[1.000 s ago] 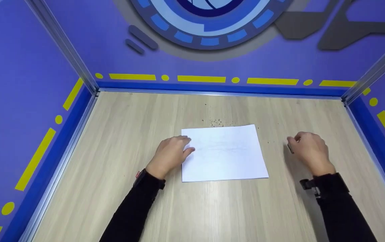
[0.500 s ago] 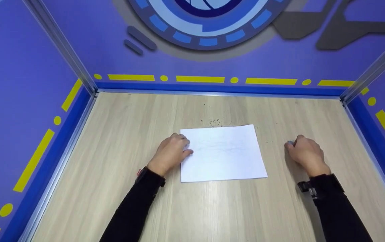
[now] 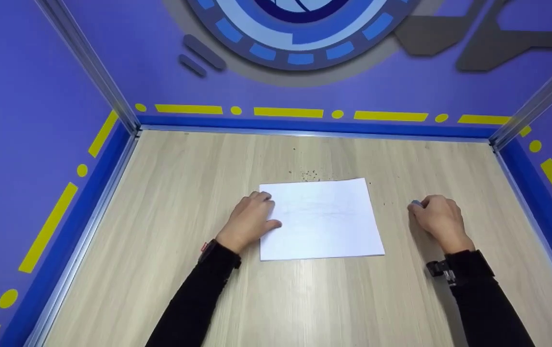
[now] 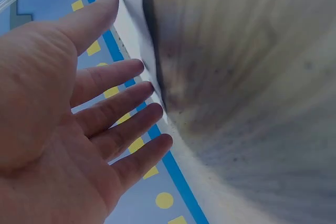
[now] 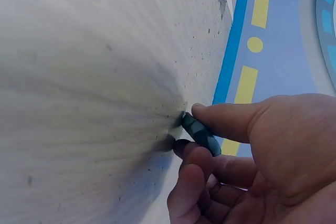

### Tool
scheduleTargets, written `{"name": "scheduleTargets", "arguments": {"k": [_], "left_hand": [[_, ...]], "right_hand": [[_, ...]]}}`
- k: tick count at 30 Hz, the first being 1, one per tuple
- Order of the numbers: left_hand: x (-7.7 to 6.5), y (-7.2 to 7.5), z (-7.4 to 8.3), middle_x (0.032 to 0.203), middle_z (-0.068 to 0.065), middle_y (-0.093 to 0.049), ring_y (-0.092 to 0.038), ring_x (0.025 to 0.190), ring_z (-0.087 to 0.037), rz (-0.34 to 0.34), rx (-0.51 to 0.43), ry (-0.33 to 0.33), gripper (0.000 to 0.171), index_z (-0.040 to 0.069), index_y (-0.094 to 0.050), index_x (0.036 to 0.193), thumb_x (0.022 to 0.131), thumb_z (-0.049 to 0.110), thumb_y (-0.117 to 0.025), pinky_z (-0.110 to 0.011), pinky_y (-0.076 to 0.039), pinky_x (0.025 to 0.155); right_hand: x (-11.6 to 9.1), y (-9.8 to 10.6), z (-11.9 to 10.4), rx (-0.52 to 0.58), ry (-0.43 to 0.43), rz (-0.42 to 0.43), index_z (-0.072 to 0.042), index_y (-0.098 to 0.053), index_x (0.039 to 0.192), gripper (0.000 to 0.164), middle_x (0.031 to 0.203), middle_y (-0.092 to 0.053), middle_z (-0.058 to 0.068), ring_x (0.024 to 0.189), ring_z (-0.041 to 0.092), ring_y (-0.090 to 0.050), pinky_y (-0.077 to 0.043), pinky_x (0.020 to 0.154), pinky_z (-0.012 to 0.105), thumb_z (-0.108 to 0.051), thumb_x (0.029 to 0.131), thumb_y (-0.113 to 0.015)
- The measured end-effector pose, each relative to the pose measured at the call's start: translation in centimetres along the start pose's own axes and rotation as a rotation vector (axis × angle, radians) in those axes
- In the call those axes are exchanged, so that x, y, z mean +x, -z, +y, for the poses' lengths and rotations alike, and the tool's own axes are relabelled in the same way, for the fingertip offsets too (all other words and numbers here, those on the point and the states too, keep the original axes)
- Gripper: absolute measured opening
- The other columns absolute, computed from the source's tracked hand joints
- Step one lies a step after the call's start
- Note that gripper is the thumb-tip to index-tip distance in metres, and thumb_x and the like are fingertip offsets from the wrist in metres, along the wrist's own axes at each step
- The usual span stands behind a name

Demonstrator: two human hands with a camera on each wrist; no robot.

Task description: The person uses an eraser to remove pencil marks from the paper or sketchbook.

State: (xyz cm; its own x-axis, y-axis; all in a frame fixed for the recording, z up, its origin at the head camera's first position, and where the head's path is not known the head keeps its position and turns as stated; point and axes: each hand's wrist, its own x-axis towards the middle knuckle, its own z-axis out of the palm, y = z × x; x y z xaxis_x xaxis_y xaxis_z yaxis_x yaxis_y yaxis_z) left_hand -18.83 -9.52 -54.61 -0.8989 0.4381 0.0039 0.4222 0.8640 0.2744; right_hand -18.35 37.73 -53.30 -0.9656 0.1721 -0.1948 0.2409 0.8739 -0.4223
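A: Here's your left hand [image 3: 248, 220] at the left edge of the white paper [image 3: 326, 231], fingers loosely extended, thumb out over it!

B: And that white paper lies flat on the table [image 3: 324, 303], just on the near side of those dark crumbs [image 3: 310, 176]. It should be light, bendy, easily creased; you'd do best with flat fingertips along that left edge.

A: Across to the right, well apart from it, your right hand [image 3: 440, 219] pinches a small dark piece [image 5: 201, 132] between thumb and fingers, low over the table!

B: Looks smooth, so maybe slippery; I'd guess light and firm. Hold it by its broad sides, around the middle. What it's made of, I can't tell you.
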Motion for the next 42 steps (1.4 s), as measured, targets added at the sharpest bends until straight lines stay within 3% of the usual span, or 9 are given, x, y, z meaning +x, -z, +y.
{"name": "scheduleTargets", "arguments": {"k": [8,17,27,34,37,42], "left_hand": [[0.4,-0.2,0.8,0.15,-0.02,-0.067,-0.064,0.137,-0.039,0.006,0.03,-0.02,0.058,-0.001,-0.076,0.13,0.101,0.049,-0.079,-0.053,-0.055,0.116],[0.5,0.6,1.0,0.16,-0.019,-0.06,-0.055,0.149,-0.038,-0.098,0.012,-0.014,0.079,0.002,-0.069,0.146,0.09,0.055,-0.088,-0.053,-0.047,0.126],[0.8,-0.9,3.0,0.152,-0.018,-0.063,-0.058,0.142,-0.037,-0.029,0.082,-0.023,0.085,0.001,-0.069,0.146,0.09,0.063,-0.085,-0.05,-0.051,0.12],[0.6,-1.7,4.1,0.148,-0.018,-0.062,-0.059,0.137,-0.037,-0.022,0.112,-0.015,0.087,0.003,-0.067,0.149,0.093,0.068,-0.078,-0.051,-0.052,0.116],[0.6,-1.5,3.9,0.153,-0.018,-0.061,-0.058,0.141,-0.038,-0.052,0.103,0.002,0.09,0.003,-0.063,0.154,0.093,0.068,-0.079,-0.052,-0.05,0.119],[0.5,-1.1,3.2,0.163,-0.017,-0.055,-0.052,0.15,-0.038,-0.096,0.066,0.043,0.102,0.002,-0.056,0.16,0.089,0.07,-0.082,-0.053,-0.045,0.124]], "right_hand": [[-0.2,0.0,0.1,-0.013,0.027,0.037,0.003,-0.068,0.111,0.041,0.095,-0.066,0.022,0.083,0.034,-0.062,-0.045,0.064,0.032,-0.036,0.112,-0.055],[-0.2,0.5,-1.3,0.006,0.099,0.037,0.006,-0.068,0.114,0.042,0.09,-0.067,0.019,0.078,0.03,-0.063,-0.044,0.061,0.031,-0.035,0.112,-0.058],[-0.4,-0.4,-3.2,0.018,0.139,-0.031,0.005,-0.066,0.116,0.041,0.099,-0.068,0.021,0.087,0.031,-0.063,-0.047,0.068,0.032,-0.034,0.112,-0.055],[-0.6,-1.4,-5.1,0.015,0.163,-0.082,0.009,-0.062,0.125,0.044,0.113,-0.07,0.029,0.096,0.037,-0.064,-0.055,0.081,0.048,-0.032,0.113,-0.052],[-0.6,-2.1,-6.3,0.012,0.221,-0.067,0.01,-0.067,0.117,0.036,0.106,-0.072,0.027,0.091,0.035,-0.065,-0.055,0.08,0.048,-0.025,0.111,-0.059],[-0.4,-3.3,-8.7,0.046,0.268,-0.098,-0.002,-0.072,0.092,0.027,0.082,-0.069,0.013,0.071,0.025,-0.065,-0.049,0.063,0.035,-0.023,0.107,-0.068]]}}
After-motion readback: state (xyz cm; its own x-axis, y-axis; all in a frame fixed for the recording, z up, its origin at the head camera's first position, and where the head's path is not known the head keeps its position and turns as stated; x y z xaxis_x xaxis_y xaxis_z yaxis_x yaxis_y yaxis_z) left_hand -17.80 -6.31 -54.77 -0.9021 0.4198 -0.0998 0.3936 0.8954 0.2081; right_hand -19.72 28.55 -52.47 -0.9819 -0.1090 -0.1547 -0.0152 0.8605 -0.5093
